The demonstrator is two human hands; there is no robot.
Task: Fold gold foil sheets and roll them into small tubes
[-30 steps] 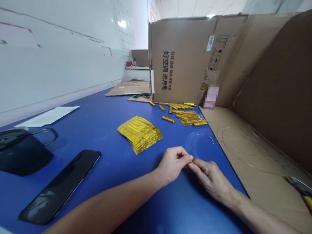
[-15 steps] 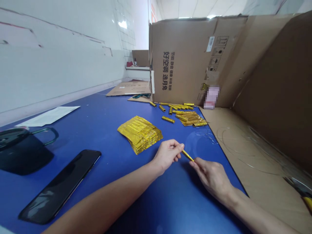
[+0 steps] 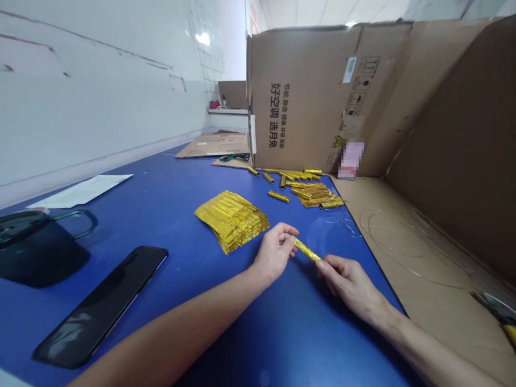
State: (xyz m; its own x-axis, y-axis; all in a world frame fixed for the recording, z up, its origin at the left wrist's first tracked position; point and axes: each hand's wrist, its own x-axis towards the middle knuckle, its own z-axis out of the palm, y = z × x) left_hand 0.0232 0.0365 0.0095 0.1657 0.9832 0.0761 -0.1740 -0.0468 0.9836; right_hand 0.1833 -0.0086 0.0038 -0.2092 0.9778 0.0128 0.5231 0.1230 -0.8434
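Observation:
Between my two hands stretches a narrow strip of gold foil (image 3: 307,250), slanting down to the right above the blue table (image 3: 169,226). My left hand (image 3: 278,250) pinches its upper left end, and my right hand (image 3: 344,277) grips the lower right end between thumb and fingers. Just beyond my left hand lies a thick stack of gold foil sheets (image 3: 231,220). Farther back, several small gold foil rolls (image 3: 278,196) are scattered, some resting on a second, smaller pile of gold sheets (image 3: 318,193).
A large cardboard box (image 3: 306,107) stands behind the rolls, with a cardboard sheet (image 3: 374,215) along the right. Thin clear line (image 3: 342,223) curls near the table's right edge. On the left are a black phone (image 3: 100,306), a dark mug (image 3: 40,247) and white paper (image 3: 80,191).
The foil strip has turned in my fingers, so a broader crinkled face shows. Both hands have shifted slightly upward, and my right hand's fingers have curled more around its end.

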